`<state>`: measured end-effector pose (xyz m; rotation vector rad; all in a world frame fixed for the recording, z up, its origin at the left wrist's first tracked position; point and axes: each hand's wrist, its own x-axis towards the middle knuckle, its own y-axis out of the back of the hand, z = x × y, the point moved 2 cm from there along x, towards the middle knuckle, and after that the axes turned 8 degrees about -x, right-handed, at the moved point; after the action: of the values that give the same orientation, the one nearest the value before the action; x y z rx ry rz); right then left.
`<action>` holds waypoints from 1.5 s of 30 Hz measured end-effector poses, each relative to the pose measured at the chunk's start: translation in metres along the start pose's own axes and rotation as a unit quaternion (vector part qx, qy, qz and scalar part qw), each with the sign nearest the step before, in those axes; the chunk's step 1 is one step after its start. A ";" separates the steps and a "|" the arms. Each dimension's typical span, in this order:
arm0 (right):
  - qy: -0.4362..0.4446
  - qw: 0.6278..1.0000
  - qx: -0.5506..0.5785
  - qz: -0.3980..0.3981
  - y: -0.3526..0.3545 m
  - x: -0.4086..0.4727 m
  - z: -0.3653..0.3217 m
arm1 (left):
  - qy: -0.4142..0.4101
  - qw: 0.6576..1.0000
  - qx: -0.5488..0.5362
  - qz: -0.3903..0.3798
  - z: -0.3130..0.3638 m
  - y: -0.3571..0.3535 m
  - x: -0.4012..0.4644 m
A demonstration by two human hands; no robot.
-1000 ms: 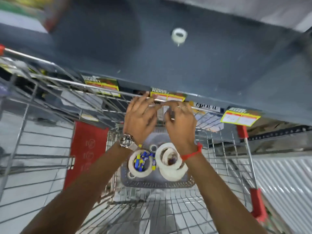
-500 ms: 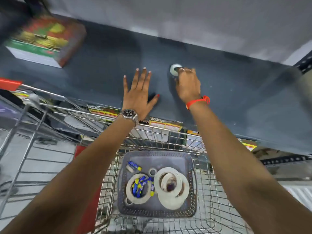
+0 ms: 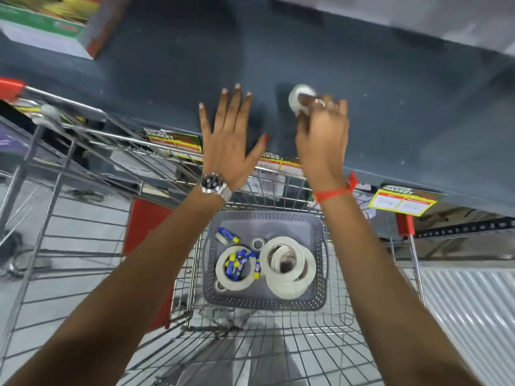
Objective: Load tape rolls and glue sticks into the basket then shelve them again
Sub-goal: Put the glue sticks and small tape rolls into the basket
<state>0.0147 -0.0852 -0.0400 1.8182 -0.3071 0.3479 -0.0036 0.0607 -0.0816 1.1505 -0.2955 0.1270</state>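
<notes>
1. Two hands were seen over the dark grey shelf (image 3: 418, 79); the left hand (image 3: 231, 140) was spread flat with straight fingers, nothing held, close to the shelf's front edge.
2. The right hand (image 3: 323, 135) was curled round a small white tape roll (image 3: 296, 97), pinched at the fingertips, roughly mid-shelf and set back from the front edge. Contact between roll and shelf could not be told because of blur.
3. The step was judged either to be lifting this roll toward the basket or setting it down on the shelf; which phase could not be settled from this moment alone.
4. To be done well: the roll should be kept pinched across its rim, moved clear of the shelf lip, and let go only when fully supported, since a small roll on edge is likely to roll off.
5. The grey perforated basket (image 3: 323, 274) was sat in the wire trolley (image 3: 83, 246), below the shelf's front edge. Inside it large white tape rolls (image 3: 289, 285) were stacked at the right, another flat roll at the left with blue-and-yellow glue sticks (image 3: 237, 264) lying in and beside it, and one more stick near the far left corner.
6. A green boxed product (image 3: 41, 26) was seen at the shelf's far left corner.
7. Yellow price labels (image 3: 401, 203) were fixed along the shelf's front edge.
8. Pale floor tiles were visible under the trolley; a ribbed white panel was seen at lower right. Lighting was dim and the frame edges were motion-blurred.
</notes>
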 end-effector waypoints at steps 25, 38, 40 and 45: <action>0.016 0.932 0.031 -0.362 -0.141 -0.228 0.018 | 0.087 0.958 0.036 -0.271 -0.052 -0.116 -0.216; -0.061 0.906 -0.069 -0.413 -0.119 -0.247 0.047 | -0.006 0.997 0.001 0.080 -0.006 -0.011 -0.064; -0.072 0.893 -0.096 -0.434 -0.119 -0.248 0.049 | -0.007 0.996 0.024 0.085 -0.004 -0.003 -0.039; -0.054 0.869 -0.133 -0.473 -0.121 -0.253 0.058 | 0.016 0.998 0.057 0.014 -0.016 -0.010 -0.005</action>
<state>-0.1672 -0.1012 -0.2598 1.5067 0.4562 -0.4694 -0.0033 0.0716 -0.0975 1.2557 -0.2786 0.1891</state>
